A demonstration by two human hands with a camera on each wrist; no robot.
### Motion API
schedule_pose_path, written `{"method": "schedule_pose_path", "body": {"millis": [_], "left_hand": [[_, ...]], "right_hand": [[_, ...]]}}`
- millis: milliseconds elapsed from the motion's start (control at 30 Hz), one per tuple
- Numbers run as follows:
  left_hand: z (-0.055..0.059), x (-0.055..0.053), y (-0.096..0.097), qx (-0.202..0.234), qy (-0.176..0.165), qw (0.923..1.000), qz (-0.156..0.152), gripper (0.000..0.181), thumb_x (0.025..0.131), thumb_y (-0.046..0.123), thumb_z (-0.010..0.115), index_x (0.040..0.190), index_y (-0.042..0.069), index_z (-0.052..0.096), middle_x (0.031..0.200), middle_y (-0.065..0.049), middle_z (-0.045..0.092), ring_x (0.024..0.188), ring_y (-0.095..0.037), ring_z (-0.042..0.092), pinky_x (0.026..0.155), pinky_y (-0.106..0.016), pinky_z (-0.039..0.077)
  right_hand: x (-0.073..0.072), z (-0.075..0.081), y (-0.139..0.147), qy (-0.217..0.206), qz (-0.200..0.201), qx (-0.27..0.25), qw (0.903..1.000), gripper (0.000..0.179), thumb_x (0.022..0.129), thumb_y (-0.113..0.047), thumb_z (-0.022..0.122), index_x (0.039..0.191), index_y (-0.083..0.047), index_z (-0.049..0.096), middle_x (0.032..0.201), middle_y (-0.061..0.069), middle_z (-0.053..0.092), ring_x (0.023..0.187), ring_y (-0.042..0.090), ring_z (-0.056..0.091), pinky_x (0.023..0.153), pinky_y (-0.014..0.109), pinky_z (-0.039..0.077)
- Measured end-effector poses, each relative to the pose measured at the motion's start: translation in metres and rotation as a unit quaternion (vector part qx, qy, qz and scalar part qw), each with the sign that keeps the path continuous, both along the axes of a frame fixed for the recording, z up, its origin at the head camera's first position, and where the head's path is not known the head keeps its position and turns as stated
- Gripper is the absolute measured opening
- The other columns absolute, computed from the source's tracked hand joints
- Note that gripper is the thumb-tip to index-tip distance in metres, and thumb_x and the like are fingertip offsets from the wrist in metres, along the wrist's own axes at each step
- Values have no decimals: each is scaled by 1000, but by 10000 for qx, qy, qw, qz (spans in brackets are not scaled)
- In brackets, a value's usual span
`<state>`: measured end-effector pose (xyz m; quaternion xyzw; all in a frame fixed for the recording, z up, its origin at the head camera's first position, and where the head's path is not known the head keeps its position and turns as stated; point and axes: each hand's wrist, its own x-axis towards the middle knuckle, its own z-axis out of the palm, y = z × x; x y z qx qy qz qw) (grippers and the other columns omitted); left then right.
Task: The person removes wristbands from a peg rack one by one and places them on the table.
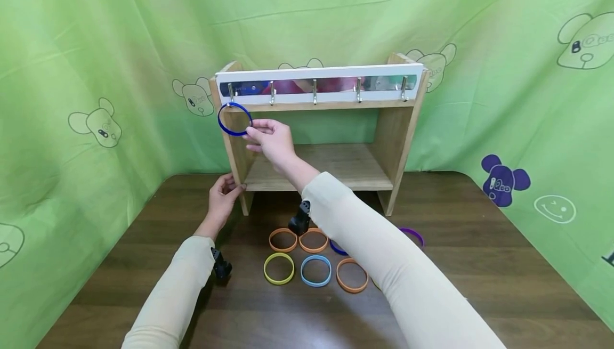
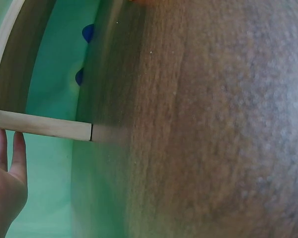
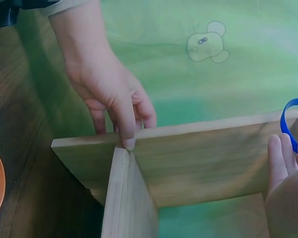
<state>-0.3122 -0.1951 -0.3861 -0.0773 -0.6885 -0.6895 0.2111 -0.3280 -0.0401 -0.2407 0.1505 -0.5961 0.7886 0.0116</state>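
Observation:
My right hand [image 1: 275,144] pinches a dark blue silicone wristband [image 1: 220,120] by its right side, between thumb and fingers. The band's top overlaps the tip of the leftmost metal hook [image 1: 231,92] in the head view. Down at the lower left, my left hand [image 1: 223,198] holds the side panel [image 1: 233,146] of a wooden shelf unit. Its thumb lies on the front edge by the lower board, with fingers around the outer side, as the right wrist view shows. The blue band [image 3: 284,121] is cut off at that view's right edge.
Several more hooks line the white rail [image 1: 331,69] across the unit's top. On the brown table [image 1: 240,306] in front lie orange, yellow, light blue [image 1: 316,271], dark blue and purple [image 1: 416,234] wristbands, some partly behind my right sleeve. A green printed curtain [image 1: 144,45] hangs behind.

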Motion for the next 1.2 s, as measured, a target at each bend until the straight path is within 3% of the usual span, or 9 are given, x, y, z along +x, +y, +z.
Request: {"method": "schedule_pose_path", "body": {"millis": [300, 500, 667, 867, 1200], "left_hand": [[1, 0, -1, -3, -79, 10000, -58, 35, 87, -11, 64, 121, -13, 55, 109, -17, 60, 93, -17, 58, 76, -19, 50], [0, -2, 0, -59, -177, 9998, -78, 36, 88, -9, 64, 123, -12, 54, 114, -22, 58, 96, -18, 57, 77, -19, 50], [-14, -14, -3, 48, -206, 9998, -59, 37, 88, -8, 64, 124, -11, 55, 112, -17, 60, 101, -27, 55, 77, -19, 50], [-23, -24, -4, -10, -94, 9999, 73, 36, 88, -6, 67, 122, -9, 57, 107, -8, 63, 99, -24, 57, 78, -19, 50], [-24, -22, -3, -21, -70, 9999, 153, 35, 87, -5, 68, 120, -8, 57, 106, -6, 62, 93, -11, 58, 78, -19, 50]], "right_hand": [[2, 5, 2, 16, -3, -217, 9998, 30, 91, 1, 65, 118, 13, 58, 99, 20, 68, 81, 19, 69, 70, 31, 58], [6, 10, 4, -17, 70, -424, 9991, 30, 92, 2, 64, 119, 13, 58, 101, 20, 68, 80, 17, 68, 72, 32, 58], [12, 14, 9, -112, 174, -572, 9981, 28, 92, 2, 63, 118, 11, 58, 100, 19, 68, 80, 17, 68, 73, 33, 58], [22, 17, 20, -93, 246, -610, 9978, 24, 92, 2, 63, 115, 9, 60, 101, 19, 68, 80, 18, 69, 74, 35, 58], [35, 16, 52, 44, 307, -671, 9973, 18, 92, 2, 63, 110, 6, 62, 98, 17, 68, 79, 19, 69, 73, 36, 58]]}}
